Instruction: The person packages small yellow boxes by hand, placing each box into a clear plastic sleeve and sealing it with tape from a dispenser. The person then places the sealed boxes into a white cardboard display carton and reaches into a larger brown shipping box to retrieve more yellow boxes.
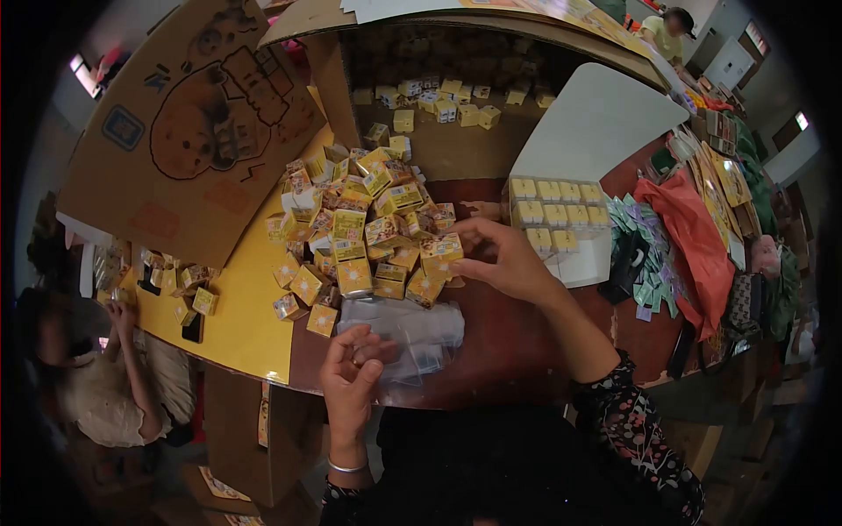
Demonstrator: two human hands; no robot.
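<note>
Handling risks, by judgement: the right hand (504, 259) has its thumb and fingers partly closed, apparently pinching the right edge of a small yellow printed cardboard box (441, 256) at the right side of a loose pile of similar yellow boxes (348, 225); because these lie tilted and stacked at random, lifting or dragging one can unseat its neighbours and start a slide towards the near table edge; excessive pinch force can dent the thin card walls or spring a flap; a grip confined to the edge can let the box rotate and drop. The left hand (349, 381) is open, fingers loosely curled and thumb apart, with nothing evident in its hold; it is beside the flat, clear plastic sleeves (412, 337), and whether it touches them cannot be told; these sleeves overlap and look slippery, so a careless pull can bring several together or crease them, and boxes falling from the pile can land on them. Appearance and location: the pinched box is a compact block with yellow faces and printed graphics; fine lettering is not legible; it is at the front right of the pile, above the dark red tabletop (517, 337) and left of the open white carton (586, 270), which contains rows of small pale-yellow units (554, 213); the large brown cardboard box (456, 158) stands behind, with further small boxes inside.
</note>
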